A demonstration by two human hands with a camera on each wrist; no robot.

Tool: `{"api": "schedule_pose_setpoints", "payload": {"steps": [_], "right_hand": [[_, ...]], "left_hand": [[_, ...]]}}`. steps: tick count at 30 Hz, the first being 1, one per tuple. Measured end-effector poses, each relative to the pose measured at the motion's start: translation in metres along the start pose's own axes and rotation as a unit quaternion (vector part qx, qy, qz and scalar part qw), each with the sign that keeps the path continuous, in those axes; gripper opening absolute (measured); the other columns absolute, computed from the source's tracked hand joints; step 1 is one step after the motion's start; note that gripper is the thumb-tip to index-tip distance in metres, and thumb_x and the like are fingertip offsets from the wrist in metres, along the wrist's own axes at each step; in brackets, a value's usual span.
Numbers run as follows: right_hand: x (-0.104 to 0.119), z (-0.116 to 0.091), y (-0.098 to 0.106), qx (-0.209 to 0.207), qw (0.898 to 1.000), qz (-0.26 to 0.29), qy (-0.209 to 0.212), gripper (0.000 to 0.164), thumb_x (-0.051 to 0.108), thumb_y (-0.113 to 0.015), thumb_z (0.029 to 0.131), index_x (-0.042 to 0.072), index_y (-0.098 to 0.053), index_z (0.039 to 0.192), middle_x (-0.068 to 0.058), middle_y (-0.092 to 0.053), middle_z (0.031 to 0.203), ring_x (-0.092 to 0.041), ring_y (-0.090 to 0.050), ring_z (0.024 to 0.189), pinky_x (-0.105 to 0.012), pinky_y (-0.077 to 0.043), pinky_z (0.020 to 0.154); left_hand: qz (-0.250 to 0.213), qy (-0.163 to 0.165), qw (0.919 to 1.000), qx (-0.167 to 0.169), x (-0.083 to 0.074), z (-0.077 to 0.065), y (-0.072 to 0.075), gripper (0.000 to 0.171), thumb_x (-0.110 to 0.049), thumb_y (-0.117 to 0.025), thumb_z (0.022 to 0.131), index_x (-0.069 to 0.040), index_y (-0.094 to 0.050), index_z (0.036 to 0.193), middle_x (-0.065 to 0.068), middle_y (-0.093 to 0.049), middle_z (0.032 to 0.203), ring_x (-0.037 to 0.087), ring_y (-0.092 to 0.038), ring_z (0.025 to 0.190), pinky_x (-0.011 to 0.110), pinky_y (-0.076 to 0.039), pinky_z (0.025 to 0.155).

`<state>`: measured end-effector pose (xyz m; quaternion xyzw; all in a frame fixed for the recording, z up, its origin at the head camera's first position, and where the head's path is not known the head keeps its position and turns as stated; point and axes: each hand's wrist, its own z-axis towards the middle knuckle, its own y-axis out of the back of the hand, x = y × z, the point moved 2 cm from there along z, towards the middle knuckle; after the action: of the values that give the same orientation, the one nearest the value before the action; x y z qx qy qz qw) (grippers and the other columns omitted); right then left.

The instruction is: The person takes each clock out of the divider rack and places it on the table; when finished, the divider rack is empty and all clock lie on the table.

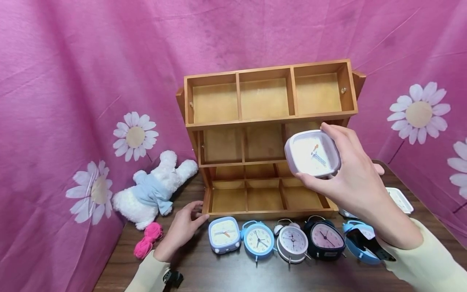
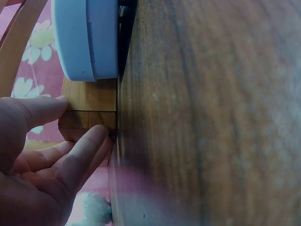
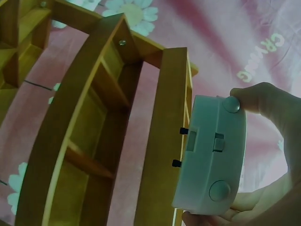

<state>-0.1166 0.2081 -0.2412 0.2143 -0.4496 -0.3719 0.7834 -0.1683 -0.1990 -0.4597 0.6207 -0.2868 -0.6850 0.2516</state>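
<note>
My right hand (image 1: 352, 170) grips a pale lilac alarm clock (image 1: 313, 154) by opposite edges, its white dial toward the head camera. The clock is held up before the right part of the tiered wooden shelf (image 1: 262, 121). In the right wrist view, the thumb and fingers span the clock's body (image 3: 211, 155), whose side shows round feet and small black knobs. Down at the shelf's lower left corner (image 2: 89, 115), my left hand (image 1: 184, 227) holds the wood between thumb and fingertips. A square blue alarm clock (image 1: 224, 235) stands just right of that hand.
Along the shelf's front stand a round blue clock (image 1: 258, 240), a white twin-bell clock (image 1: 292, 243), a black clock (image 1: 326, 239) and another blue clock (image 1: 359, 243) partly behind my right wrist. A plush toy (image 1: 153, 190) and pink yarn (image 1: 147, 240) lie on the left.
</note>
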Motion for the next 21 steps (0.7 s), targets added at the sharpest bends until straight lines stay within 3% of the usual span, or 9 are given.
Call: {"api": "schedule_pose_setpoints", "payload": {"steps": [4,7,10,14,21], "right_hand": [[-0.01,-0.006,0.001,0.005,1.0,-0.012,-0.005,0.115,0.035,-0.104,0.073,0.017,-0.045,0.17,-0.019,-0.049,0.166,-0.046,-0.058,0.13,-0.053,-0.029,0.084],[-0.02,-0.01,0.001,0.009,1.0,-0.019,-0.013,0.115,0.034,-0.104,0.073,0.016,-0.045,0.17,-0.019,-0.05,0.164,-0.047,-0.058,0.13,-0.059,-0.027,0.087],[-0.029,-0.013,0.003,0.017,0.999,-0.018,-0.02,0.115,0.033,-0.105,0.073,0.017,-0.044,0.17,-0.02,-0.05,0.164,-0.048,-0.058,0.13,-0.064,-0.034,0.092],[-0.044,-0.017,0.006,0.03,0.999,-0.014,-0.036,0.117,0.032,-0.105,0.074,0.018,-0.043,0.172,-0.02,-0.048,0.166,-0.046,-0.056,0.131,-0.052,-0.042,0.092],[-0.072,-0.031,0.011,0.041,0.998,-0.028,-0.049,0.116,0.034,-0.105,0.076,0.014,-0.042,0.172,-0.024,-0.047,0.165,-0.048,-0.053,0.134,-0.038,-0.038,0.093]], "left_hand": [[-0.001,0.002,1.0,0.003,0.0,0.0,0.001,0.041,-0.017,-0.083,0.103,-0.003,-0.071,0.14,0.016,-0.081,0.126,0.024,-0.08,0.107,0.048,-0.065,0.095],[-0.001,0.009,0.9999,0.007,-0.001,0.0,0.001,0.042,-0.018,-0.083,0.103,-0.003,-0.07,0.141,0.016,-0.08,0.127,0.025,-0.08,0.108,0.047,-0.066,0.093],[0.002,0.013,0.9999,0.008,-0.002,0.002,0.001,0.042,-0.018,-0.083,0.103,-0.004,-0.07,0.141,0.016,-0.08,0.128,0.025,-0.079,0.108,0.045,-0.067,0.091],[0.002,0.014,0.9999,0.007,-0.002,0.003,0.002,0.042,-0.018,-0.083,0.103,-0.004,-0.07,0.141,0.016,-0.079,0.129,0.025,-0.079,0.107,0.042,-0.066,0.089],[0.001,0.013,0.9999,0.01,-0.001,0.002,0.001,0.042,-0.018,-0.082,0.104,-0.004,-0.07,0.141,0.017,-0.079,0.13,0.025,-0.079,0.108,0.045,-0.066,0.091]]}}
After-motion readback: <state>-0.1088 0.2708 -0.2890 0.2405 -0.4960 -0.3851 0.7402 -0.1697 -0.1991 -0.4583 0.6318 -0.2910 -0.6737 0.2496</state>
